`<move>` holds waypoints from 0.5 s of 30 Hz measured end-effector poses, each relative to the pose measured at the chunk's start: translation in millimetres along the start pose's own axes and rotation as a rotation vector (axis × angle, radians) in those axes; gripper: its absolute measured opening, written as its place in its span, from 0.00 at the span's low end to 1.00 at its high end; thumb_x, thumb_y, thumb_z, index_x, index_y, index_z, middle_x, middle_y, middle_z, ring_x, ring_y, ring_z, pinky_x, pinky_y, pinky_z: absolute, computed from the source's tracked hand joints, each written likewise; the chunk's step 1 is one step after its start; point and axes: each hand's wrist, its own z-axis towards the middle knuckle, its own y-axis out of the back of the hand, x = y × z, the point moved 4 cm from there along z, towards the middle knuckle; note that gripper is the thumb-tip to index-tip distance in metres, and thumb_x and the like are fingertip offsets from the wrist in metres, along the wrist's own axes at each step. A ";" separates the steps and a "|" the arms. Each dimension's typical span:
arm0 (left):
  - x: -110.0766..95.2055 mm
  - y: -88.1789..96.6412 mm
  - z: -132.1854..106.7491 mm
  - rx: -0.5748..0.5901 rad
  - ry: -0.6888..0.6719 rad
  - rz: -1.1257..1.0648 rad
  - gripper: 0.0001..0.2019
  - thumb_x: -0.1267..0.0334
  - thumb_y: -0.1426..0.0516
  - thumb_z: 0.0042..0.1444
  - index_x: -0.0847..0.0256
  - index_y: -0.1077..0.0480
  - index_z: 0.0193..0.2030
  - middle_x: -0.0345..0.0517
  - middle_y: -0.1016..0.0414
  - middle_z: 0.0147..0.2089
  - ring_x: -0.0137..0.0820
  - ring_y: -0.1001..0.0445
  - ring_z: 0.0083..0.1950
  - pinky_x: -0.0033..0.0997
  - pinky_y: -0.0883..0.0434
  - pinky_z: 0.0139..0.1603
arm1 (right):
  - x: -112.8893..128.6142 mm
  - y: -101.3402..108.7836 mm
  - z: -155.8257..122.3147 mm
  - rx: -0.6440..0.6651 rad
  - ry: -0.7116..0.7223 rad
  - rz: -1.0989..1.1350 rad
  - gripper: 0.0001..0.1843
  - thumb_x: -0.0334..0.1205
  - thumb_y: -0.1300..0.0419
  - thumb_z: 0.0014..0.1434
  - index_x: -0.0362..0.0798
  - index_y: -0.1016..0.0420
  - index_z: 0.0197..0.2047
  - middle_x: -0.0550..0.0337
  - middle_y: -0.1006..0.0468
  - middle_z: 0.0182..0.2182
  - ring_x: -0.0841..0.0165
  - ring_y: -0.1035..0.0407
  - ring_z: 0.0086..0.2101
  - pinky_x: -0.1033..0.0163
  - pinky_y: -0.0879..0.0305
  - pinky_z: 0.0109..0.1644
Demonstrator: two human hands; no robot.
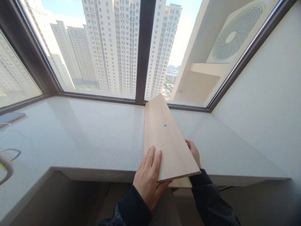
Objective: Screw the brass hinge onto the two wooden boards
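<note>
A pale wooden board [166,141] with a small blue mark on its top face lies lengthwise from me toward the window, its near end tilted. Below it, part of a second wooden board [182,182] shows at the sill's front edge. My left hand [148,179] grips the near left corner of the upper board, fingers flat on top and thumb underneath. At the right edge of the board is my right hand [194,153], its fingers curled and partly hidden behind the wood. I cannot make out what is pinched in them.
The boards rest on a white windowsill [105,135] sprinkled with fine specks. A dark window frame [143,62] rises behind. To the left are a flat phone-like device [11,117] with a white cable and a dark looped object [8,169] with yellow on it. A white wall [265,103] bounds the right side.
</note>
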 end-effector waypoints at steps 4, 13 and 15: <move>0.1 -2.8 -3.0 -0.026 -0.005 0.035 0.38 0.47 0.47 0.62 0.68 0.54 0.70 0.71 0.45 0.69 0.53 0.43 0.70 0.55 0.29 0.59 | -3.9 -1.1 14.0 0.011 -0.022 -0.073 0.16 0.44 0.41 0.66 0.43 0.31 0.53 0.53 0.28 0.46 0.65 0.30 0.42 0.54 0.29 0.46; 0.6 -9.0 -7.2 -0.119 -0.049 0.075 0.36 0.49 0.50 0.63 0.71 0.54 0.71 0.68 0.46 0.70 0.50 0.47 0.72 0.51 0.27 0.57 | 6.8 -7.6 14.5 0.032 0.045 -0.088 0.16 0.45 0.42 0.66 0.43 0.31 0.52 0.53 0.28 0.46 0.65 0.29 0.41 0.55 0.28 0.45; 1.6 -12.3 -8.8 -0.129 -0.064 0.076 0.37 0.48 0.51 0.64 0.71 0.54 0.71 0.67 0.48 0.71 0.49 0.50 0.73 0.50 0.28 0.58 | 17.9 -9.9 18.4 0.036 0.093 -0.091 0.16 0.45 0.42 0.66 0.43 0.31 0.52 0.53 0.28 0.47 0.65 0.30 0.42 0.55 0.28 0.45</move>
